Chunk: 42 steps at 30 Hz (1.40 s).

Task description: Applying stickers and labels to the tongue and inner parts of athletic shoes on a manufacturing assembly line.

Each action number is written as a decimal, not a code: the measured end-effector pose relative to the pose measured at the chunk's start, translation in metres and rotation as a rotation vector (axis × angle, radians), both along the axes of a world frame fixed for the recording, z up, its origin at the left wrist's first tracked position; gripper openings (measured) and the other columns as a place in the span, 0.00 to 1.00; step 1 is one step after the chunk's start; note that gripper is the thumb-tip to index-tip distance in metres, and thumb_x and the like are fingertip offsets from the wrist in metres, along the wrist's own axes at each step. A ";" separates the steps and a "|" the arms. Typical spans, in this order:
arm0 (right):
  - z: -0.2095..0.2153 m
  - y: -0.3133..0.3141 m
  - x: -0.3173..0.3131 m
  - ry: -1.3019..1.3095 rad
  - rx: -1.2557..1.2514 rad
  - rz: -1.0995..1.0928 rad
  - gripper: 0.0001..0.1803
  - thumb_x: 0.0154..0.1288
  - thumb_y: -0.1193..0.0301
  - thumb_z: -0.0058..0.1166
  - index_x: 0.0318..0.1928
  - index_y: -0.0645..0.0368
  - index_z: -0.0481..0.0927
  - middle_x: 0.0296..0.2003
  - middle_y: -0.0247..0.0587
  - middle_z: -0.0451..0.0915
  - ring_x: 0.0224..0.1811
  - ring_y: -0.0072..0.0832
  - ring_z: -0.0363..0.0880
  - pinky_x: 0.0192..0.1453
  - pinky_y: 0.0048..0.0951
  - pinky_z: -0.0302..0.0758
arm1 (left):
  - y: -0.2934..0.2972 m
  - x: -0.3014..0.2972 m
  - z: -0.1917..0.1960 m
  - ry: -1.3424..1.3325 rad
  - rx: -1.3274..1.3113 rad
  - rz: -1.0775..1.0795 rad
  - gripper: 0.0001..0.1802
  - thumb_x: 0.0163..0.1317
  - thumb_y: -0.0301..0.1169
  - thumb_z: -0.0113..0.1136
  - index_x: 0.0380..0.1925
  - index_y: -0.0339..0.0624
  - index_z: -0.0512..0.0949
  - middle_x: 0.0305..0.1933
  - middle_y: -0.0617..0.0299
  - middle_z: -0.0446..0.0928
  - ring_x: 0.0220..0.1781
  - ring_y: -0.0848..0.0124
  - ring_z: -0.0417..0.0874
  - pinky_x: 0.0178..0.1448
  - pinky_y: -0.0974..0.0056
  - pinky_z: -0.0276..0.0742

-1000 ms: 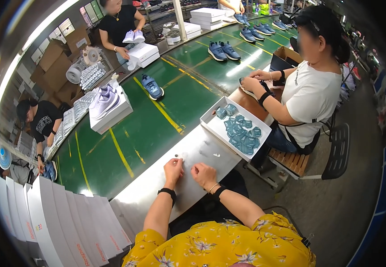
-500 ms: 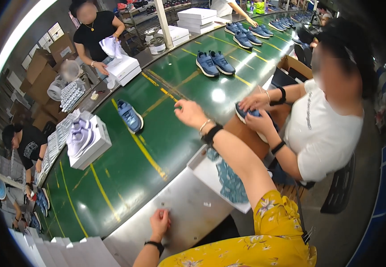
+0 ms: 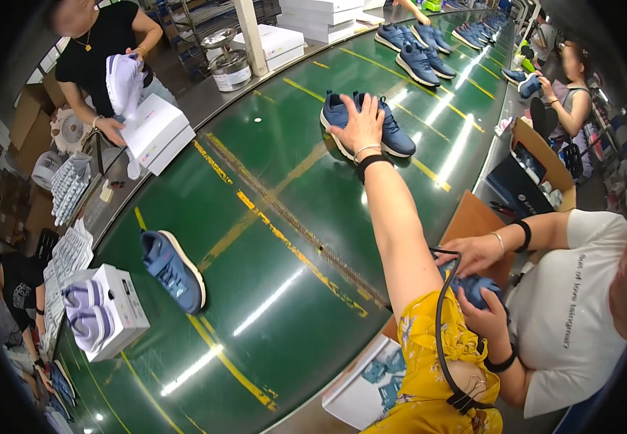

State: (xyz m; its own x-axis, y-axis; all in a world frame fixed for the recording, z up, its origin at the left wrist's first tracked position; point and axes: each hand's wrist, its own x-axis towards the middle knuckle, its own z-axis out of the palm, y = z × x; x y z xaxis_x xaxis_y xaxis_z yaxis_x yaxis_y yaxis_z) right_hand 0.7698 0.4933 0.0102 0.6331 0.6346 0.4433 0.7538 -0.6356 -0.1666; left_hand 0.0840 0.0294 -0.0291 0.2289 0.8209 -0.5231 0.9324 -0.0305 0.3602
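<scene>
Blue with pale soles, two shoes stand side by side on the green belt (image 3: 320, 304) in the head view, the only view: a left shoe (image 3: 336, 110) and a right shoe (image 3: 399, 137). The right hand (image 3: 363, 132) is over them, across the gap between the two. Its fingers (image 3: 365, 105) are spread apart, the thumb out toward the left shoe; whether they touch either upper cannot be told. The shoes' long axes slant from heels at upper left to toes at lower right, with the toes toward the wearer. The right forearm reaches up from lower right, roughly along that same slant. The left hand is out of view, so the right is the near one. A single blue shoe (image 3: 174, 271) lies well apart, to the left.
</scene>
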 end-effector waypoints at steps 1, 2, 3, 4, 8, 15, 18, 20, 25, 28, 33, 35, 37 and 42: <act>-0.002 0.007 0.011 -0.039 0.046 -0.011 0.52 0.46 0.40 0.72 0.72 0.26 0.63 0.76 0.55 0.57 0.80 0.49 0.49 0.78 0.51 0.50 | -0.009 -0.009 -0.013 -0.045 -0.101 0.249 0.13 0.65 0.43 0.69 0.33 0.44 0.86 0.21 0.60 0.83 0.22 0.71 0.81 0.31 0.59 0.79; -0.004 0.011 0.017 -0.007 0.002 -0.026 0.51 0.47 0.39 0.72 0.72 0.27 0.64 0.74 0.53 0.61 0.80 0.46 0.50 0.78 0.56 0.49 | -0.016 -0.013 -0.022 -0.086 -0.199 0.507 0.16 0.65 0.45 0.70 0.28 0.43 0.85 0.20 0.61 0.84 0.19 0.74 0.80 0.28 0.62 0.78; -0.004 0.010 0.027 0.074 -0.076 -0.013 0.50 0.47 0.39 0.72 0.71 0.27 0.66 0.71 0.51 0.66 0.79 0.44 0.52 0.77 0.59 0.48 | -0.019 -0.013 -0.025 -0.127 -0.186 0.541 0.17 0.65 0.45 0.69 0.27 0.43 0.85 0.18 0.61 0.82 0.19 0.74 0.80 0.26 0.63 0.77; -0.004 0.010 0.032 0.155 -0.155 0.003 0.49 0.46 0.38 0.72 0.70 0.28 0.67 0.68 0.49 0.71 0.79 0.43 0.54 0.76 0.62 0.48 | -0.021 -0.014 -0.028 -0.121 -0.189 0.540 0.17 0.65 0.45 0.69 0.27 0.43 0.85 0.18 0.61 0.82 0.19 0.74 0.80 0.26 0.63 0.77; -0.007 0.029 0.034 0.128 -0.127 -0.034 0.43 0.44 0.41 0.74 0.63 0.31 0.74 0.55 0.42 0.81 0.70 0.37 0.67 0.74 0.68 0.45 | -0.015 -0.004 -0.018 -0.080 -0.077 0.441 0.16 0.66 0.44 0.69 0.28 0.43 0.84 0.18 0.59 0.81 0.19 0.75 0.78 0.27 0.63 0.77; -0.009 -0.004 -0.026 -0.054 0.127 0.114 0.39 0.45 0.55 0.76 0.60 0.36 0.73 0.54 0.40 0.77 0.70 0.41 0.61 0.72 0.74 0.46 | 0.028 0.018 0.013 -0.225 -0.532 0.583 0.19 0.66 0.47 0.67 0.42 0.42 0.84 0.36 0.46 0.86 0.38 0.65 0.86 0.44 0.57 0.82; 0.018 -0.045 -0.092 -0.042 0.058 0.466 0.37 0.45 0.55 0.76 0.57 0.36 0.73 0.54 0.41 0.76 0.70 0.42 0.62 0.71 0.74 0.45 | 0.023 0.035 0.029 -0.303 -0.374 0.634 0.17 0.66 0.44 0.68 0.43 0.43 0.86 0.27 0.54 0.83 0.29 0.67 0.83 0.37 0.56 0.81; 0.025 -0.078 -0.137 -0.052 0.100 0.770 0.35 0.46 0.56 0.75 0.56 0.36 0.73 0.54 0.41 0.75 0.70 0.43 0.63 0.72 0.73 0.45 | 0.020 0.040 0.029 -0.380 -0.351 0.660 0.18 0.67 0.43 0.67 0.45 0.41 0.85 0.21 0.60 0.81 0.23 0.69 0.81 0.32 0.57 0.79; 0.084 -0.201 -0.283 -0.055 -0.006 1.432 0.34 0.44 0.58 0.76 0.54 0.36 0.73 0.54 0.41 0.74 0.71 0.43 0.63 0.73 0.71 0.44 | 0.008 0.011 0.003 -0.657 -0.257 0.467 0.21 0.78 0.38 0.47 0.30 0.36 0.78 0.16 0.60 0.79 0.14 0.73 0.78 0.18 0.68 0.71; 0.111 -0.291 -0.370 -0.052 -0.052 1.804 0.23 0.55 0.66 0.66 0.51 0.36 0.76 0.53 0.42 0.73 0.69 0.37 0.65 0.76 0.69 0.41 | 0.003 -0.005 0.003 -1.034 0.025 0.771 0.25 0.81 0.45 0.40 0.34 0.37 0.77 0.27 0.56 0.81 0.24 0.71 0.81 0.29 0.70 0.76; 0.090 -0.419 -0.475 -0.187 -0.136 2.214 0.13 0.64 0.71 0.47 0.47 0.36 0.72 0.53 0.42 0.75 0.70 0.30 0.66 0.82 0.58 0.42 | -0.042 -0.052 0.045 -1.124 0.494 0.870 0.22 0.77 0.47 0.47 0.54 0.39 0.72 0.50 0.60 0.74 0.48 0.71 0.75 0.50 0.65 0.73; 0.056 -0.464 -0.500 -0.197 -0.168 2.262 0.13 0.65 0.71 0.47 0.48 0.36 0.72 0.56 0.43 0.75 0.72 0.31 0.64 0.82 0.58 0.42 | -0.068 -0.069 0.052 -1.033 0.456 0.689 0.24 0.71 0.41 0.56 0.60 0.40 0.70 0.55 0.60 0.72 0.54 0.69 0.74 0.58 0.63 0.70; 0.030 -0.497 -0.516 -0.134 0.000 2.182 0.13 0.68 0.69 0.46 0.50 0.36 0.75 0.54 0.39 0.77 0.73 0.36 0.63 0.81 0.55 0.46 | -0.083 -0.080 0.045 -0.867 0.329 0.513 0.36 0.59 0.29 0.67 0.68 0.43 0.64 0.59 0.58 0.69 0.58 0.65 0.73 0.61 0.61 0.71; 0.056 -0.531 -0.473 0.413 -0.243 1.815 0.26 0.57 0.75 0.59 0.58 0.45 0.77 0.64 0.43 0.73 0.70 0.39 0.69 0.71 0.49 0.64 | -0.079 -0.104 0.002 -0.867 0.219 0.580 0.41 0.54 0.23 0.69 0.69 0.49 0.65 0.52 0.58 0.70 0.50 0.68 0.75 0.51 0.64 0.77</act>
State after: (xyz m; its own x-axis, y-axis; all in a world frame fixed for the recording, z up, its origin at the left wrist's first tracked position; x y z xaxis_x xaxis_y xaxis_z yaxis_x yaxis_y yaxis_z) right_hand 0.2968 -0.0381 0.0658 -0.7650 0.5859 0.2674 0.3907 0.7522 -0.5306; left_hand -0.0197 -0.0497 -0.0274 -0.0041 0.9805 -0.1966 0.2534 0.1912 0.9483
